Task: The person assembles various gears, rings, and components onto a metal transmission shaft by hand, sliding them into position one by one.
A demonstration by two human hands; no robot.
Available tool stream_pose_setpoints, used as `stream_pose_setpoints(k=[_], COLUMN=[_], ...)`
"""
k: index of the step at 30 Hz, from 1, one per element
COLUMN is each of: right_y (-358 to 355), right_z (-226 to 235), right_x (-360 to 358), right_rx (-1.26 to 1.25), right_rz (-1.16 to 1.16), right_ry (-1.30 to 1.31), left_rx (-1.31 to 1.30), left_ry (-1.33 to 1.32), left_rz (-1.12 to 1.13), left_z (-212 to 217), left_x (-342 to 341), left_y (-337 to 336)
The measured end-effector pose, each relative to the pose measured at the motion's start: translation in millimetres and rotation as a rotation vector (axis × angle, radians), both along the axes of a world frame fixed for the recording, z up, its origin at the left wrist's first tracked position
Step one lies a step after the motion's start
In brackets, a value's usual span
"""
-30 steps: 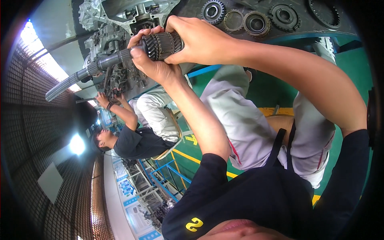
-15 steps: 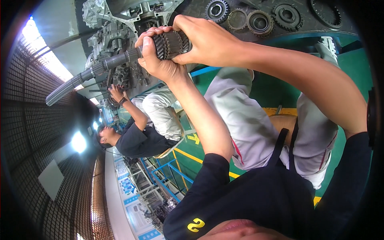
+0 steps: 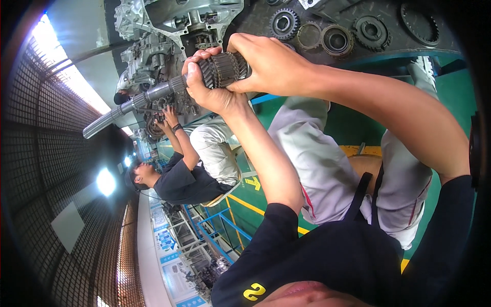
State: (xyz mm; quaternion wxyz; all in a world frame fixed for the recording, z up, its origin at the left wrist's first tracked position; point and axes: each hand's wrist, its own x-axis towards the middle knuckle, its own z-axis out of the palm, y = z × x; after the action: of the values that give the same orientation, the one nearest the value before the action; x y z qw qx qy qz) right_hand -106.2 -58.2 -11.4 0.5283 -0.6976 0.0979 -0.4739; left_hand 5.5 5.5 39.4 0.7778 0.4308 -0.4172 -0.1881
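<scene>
Both my hands grip one gear shaft point(image 3: 159, 91), a long grey splined shaft that points to the lower left. My left hand point(image 3: 212, 92) is closed round it just beside the helical gears point(image 3: 223, 69), thumb along the top and fingers curling over from the far side. At the gear end, my right hand point(image 3: 266, 64) clasps the toothed stack from the right and covers the shaft's end. The gears show between the two hands. The shaft is held up in the air, in front of the bench with its metal housings.
Several loose gears and rings lie on the dark bench top point(image 3: 353, 15), among them a gear point(image 3: 284, 24) and a large toothed ring point(image 3: 419, 23). An open cast housing point(image 3: 197, 23) stands at the back. To the left a seated co-worker point(image 3: 189, 174) handles parts at the bench.
The shaft and both hands appear slightly farther right and lower in the picture, as does much of the scene. The shaft's free end has risen relative to my hands. My grip looks the same.
</scene>
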Motion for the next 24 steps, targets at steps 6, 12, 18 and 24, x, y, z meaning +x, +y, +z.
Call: stream_pose_setpoints(k=[6,12,18,24], right_y=[-4,-6,-6,-13], right_z=[2,-2,0,-5], right_x=[-3,1,1,5], right_rx=[-0.019,-0.028,-0.037,-0.098], right_rz=[0.034,0.005,0.031,0.039], right_ry=[0.030,0.026,0.067,0.038], left_rx=[-0.008,-0.009,0.008,0.021], left_ry=[0.034,0.071,0.063,0.084], left_rz=[0.004,0.016,0.052,0.061], left_z=[1,4,5,7], left_x=[-1,-3,-2,0], left_y=[-1,-2,0,-3])
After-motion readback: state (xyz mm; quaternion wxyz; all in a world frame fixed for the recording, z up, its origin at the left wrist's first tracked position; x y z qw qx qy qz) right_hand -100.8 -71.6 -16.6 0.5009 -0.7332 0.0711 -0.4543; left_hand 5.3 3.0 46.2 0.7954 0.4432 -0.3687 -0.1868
